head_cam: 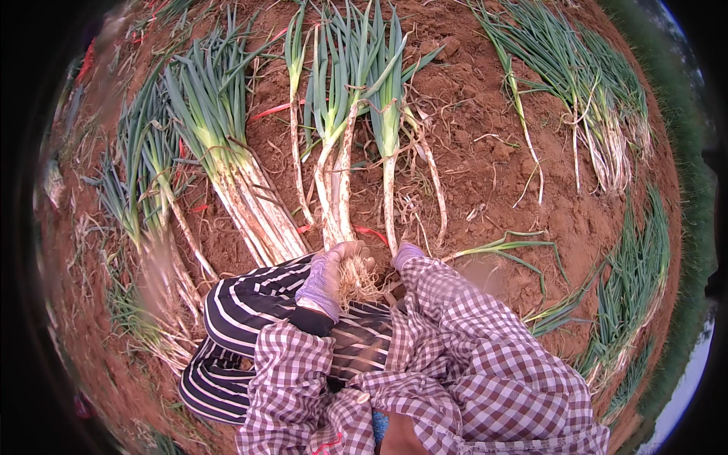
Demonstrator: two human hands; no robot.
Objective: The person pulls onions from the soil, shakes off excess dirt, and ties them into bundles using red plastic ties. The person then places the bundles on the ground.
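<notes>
In a purple glove, my left hand (329, 273) is closed around the lower stems of several long green onions (340, 187), just above their tangled roots. Their leaves point away from me over the soil. My right hand (406, 254), also gloved in purple and partly covered by a checked sleeve, grips the base of a separate green onion (389, 176). A thin single green onion (294, 131) lies left of the held ones, and another with dry outer skin (432, 176) lies to the right. Red plastic ties (273, 112) show on the soil beneath and beside the stems.
A thick bunch of green onions (233, 193) lies against my left knee, with looser ones (165, 250) farther left. More piles lie at upper right (606, 136) and right (631, 290). A bent green onion (500, 248) is near my right sleeve. Grass borders the reddish soil at far right.
</notes>
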